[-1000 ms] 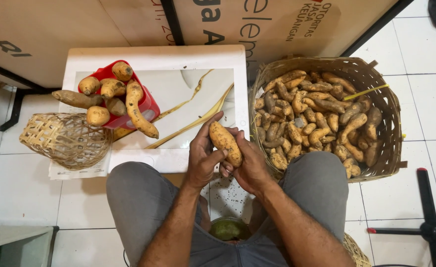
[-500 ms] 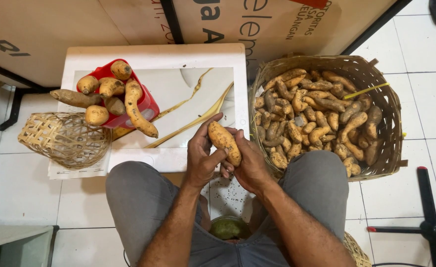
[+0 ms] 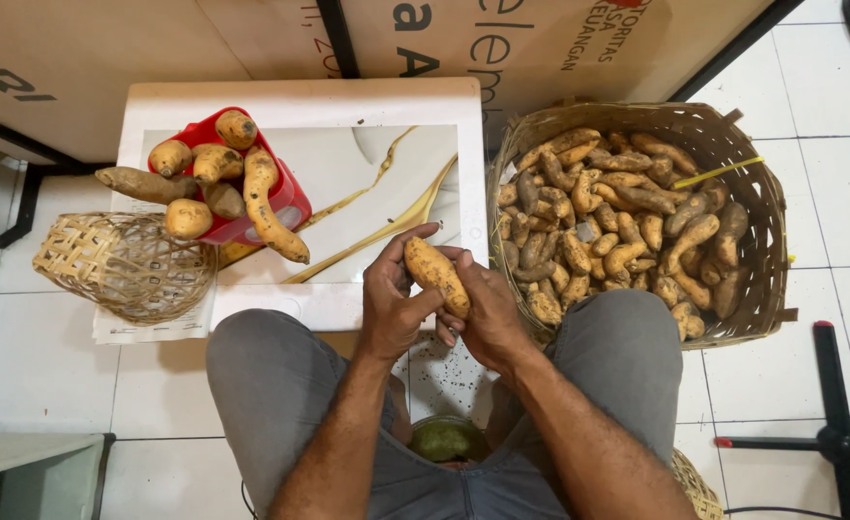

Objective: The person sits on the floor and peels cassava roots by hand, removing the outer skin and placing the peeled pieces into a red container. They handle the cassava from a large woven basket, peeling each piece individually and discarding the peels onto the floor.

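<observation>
Seated over a white tiled floor (image 3: 39,376), knees in grey trousers (image 3: 280,385) spread apart. Ahead of the knees, a low white table (image 3: 300,96) with a pale picture on its top. On the table's left part, a red tub (image 3: 285,197) heaped with sweet potatoes (image 3: 218,159), one long tuber (image 3: 266,207) hanging over the tub's near rim and another (image 3: 145,183) sticking out past the table's left edge. Just left of the table's near corner, an empty woven basket (image 3: 126,265) tipped on its side, resting on a sheet of paper (image 3: 145,327). Right of the table, touching its edge, a large woven basket (image 3: 762,221) full of small brown sweet potatoes (image 3: 617,212), with a thin yellow-green strip (image 3: 719,173) lying across them. Behind the table, sheets of brown cardboard (image 3: 107,58) leaning upright. Between the knees, below the table's near edge, a small green object (image 3: 444,441), too dim to tell what. Nothing between the hands and the table. At the table's near edge, a single orange sweet potato (image 3: 436,274) held in both hands: left hand (image 3: 391,299) wrapped around its left flank with the fingers curled over the top end, right hand (image 3: 487,313) closed under its lower right side. Long axis slanted, upper end toward the table's middle, lower end toward the right knee.
</observation>
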